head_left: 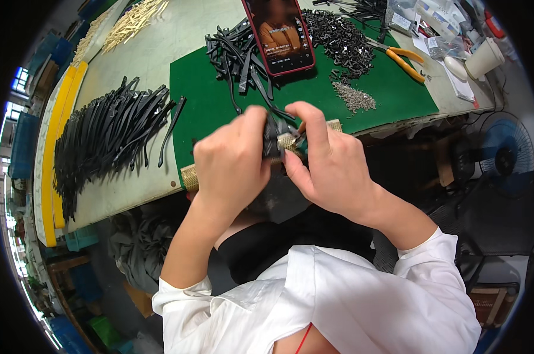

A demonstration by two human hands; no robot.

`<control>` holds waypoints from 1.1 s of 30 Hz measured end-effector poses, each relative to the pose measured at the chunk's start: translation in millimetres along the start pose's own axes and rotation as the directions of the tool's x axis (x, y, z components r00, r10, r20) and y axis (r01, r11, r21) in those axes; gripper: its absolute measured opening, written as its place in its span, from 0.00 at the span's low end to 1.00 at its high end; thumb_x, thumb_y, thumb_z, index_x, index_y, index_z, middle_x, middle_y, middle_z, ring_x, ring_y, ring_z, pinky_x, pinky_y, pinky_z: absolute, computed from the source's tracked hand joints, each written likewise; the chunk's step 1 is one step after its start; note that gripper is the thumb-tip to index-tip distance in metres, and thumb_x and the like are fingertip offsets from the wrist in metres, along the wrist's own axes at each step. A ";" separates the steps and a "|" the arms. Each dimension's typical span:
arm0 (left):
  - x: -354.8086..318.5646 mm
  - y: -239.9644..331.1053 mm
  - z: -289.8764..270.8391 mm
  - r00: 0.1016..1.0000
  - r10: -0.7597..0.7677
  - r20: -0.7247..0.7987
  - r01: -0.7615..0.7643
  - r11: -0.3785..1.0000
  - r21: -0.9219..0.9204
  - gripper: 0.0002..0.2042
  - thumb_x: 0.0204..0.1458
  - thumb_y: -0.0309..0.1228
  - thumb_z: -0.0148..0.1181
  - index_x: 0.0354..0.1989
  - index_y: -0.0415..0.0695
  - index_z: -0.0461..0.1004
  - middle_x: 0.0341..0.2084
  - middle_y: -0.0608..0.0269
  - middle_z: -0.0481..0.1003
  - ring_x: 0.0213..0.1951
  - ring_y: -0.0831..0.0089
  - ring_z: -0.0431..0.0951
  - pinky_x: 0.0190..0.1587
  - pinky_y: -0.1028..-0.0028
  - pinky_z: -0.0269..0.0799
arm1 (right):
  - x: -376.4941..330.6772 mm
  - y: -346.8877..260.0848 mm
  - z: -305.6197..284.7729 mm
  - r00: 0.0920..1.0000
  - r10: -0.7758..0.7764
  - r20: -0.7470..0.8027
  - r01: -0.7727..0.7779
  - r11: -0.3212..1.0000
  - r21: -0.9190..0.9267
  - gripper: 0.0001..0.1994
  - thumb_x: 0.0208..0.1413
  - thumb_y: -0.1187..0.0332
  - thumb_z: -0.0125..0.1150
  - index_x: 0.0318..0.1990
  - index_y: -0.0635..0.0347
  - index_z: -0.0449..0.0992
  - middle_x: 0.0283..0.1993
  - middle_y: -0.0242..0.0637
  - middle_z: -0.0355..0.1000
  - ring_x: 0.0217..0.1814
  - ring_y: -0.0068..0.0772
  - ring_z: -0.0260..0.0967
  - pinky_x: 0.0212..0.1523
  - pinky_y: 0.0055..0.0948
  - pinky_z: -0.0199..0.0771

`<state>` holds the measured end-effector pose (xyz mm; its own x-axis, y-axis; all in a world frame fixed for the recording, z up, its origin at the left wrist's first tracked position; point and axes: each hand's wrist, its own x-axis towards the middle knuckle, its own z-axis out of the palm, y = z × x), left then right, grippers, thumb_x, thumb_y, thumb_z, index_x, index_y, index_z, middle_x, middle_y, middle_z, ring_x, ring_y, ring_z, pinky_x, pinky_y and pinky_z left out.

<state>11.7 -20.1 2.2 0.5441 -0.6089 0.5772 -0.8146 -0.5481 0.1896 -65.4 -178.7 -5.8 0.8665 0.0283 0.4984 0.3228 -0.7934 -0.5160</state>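
Observation:
At the table's front edge my left hand (234, 153) is closed around a black eyeglass temple (271, 138), blurred by motion. My right hand (337, 165) faces it, thumb and index finger curled together close to the temple's end. Whatever the right fingers pinch is small and blurred. A gold patterned strip (189, 177) runs along the edge beneath both hands. Just beyond them, on the green mat (190, 82), lies a heap of black temples (234, 56). A pile of tiny metallic pieces (353, 97) sits ahead of my right hand.
A phone (280, 41) stands over the mat, with small black parts (343, 47) heaped beside it. Orange-handled pliers (405, 62) lie to the right, near a white cup (485, 58). More temples (113, 130) are stacked left, beside a yellow rail (57, 147). A fan (505, 153) stands right.

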 end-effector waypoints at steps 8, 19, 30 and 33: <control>72.2 -68.1 29.6 0.963 -0.269 0.033 0.254 0.937 0.239 0.07 0.42 0.29 0.62 0.27 0.37 0.78 0.23 0.46 0.78 0.30 0.46 0.80 0.35 0.55 0.77 | -14.5 31.4 -30.0 0.975 0.213 0.058 -0.216 0.975 0.050 0.28 0.53 0.68 0.66 0.59 0.62 0.61 0.33 0.52 0.75 0.28 0.55 0.75 0.30 0.45 0.74; 111.1 -106.8 25.4 0.883 -0.442 0.160 0.366 0.860 0.356 0.11 0.44 0.29 0.57 0.33 0.40 0.82 0.33 0.42 0.81 0.38 0.45 0.82 0.43 0.56 0.78 | -21.4 48.0 -50.0 0.975 0.221 0.033 -0.222 0.974 0.031 0.19 0.53 0.71 0.65 0.52 0.60 0.69 0.33 0.47 0.74 0.33 0.50 0.76 0.35 0.38 0.74; 96.2 -125.9 -16.9 0.909 -0.413 0.055 0.416 0.905 -0.088 0.17 0.44 0.36 0.62 0.43 0.45 0.81 0.27 0.52 0.80 0.31 0.57 0.81 0.35 0.65 0.73 | -9.2 73.5 -82.7 0.922 0.368 0.119 -0.366 0.930 -0.042 0.20 0.54 0.68 0.60 0.53 0.59 0.65 0.39 0.49 0.73 0.39 0.54 0.74 0.41 0.41 0.72; 80.0 -151.1 -9.1 0.924 -0.381 -0.028 0.369 0.910 -0.190 0.15 0.46 0.38 0.63 0.38 0.41 0.81 0.21 0.57 0.78 0.24 0.67 0.76 0.31 0.68 0.70 | 0.3 78.7 -91.4 0.910 0.331 0.248 -0.320 0.943 -0.086 0.18 0.56 0.69 0.58 0.52 0.60 0.64 0.41 0.49 0.73 0.45 0.53 0.73 0.46 0.42 0.71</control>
<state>176.5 19.3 26.9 0.8075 -0.3379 0.4835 -0.5784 -0.6145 0.5365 -74.5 -296.7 17.5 0.9902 -0.0863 0.1099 -0.0056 -0.8101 -0.5863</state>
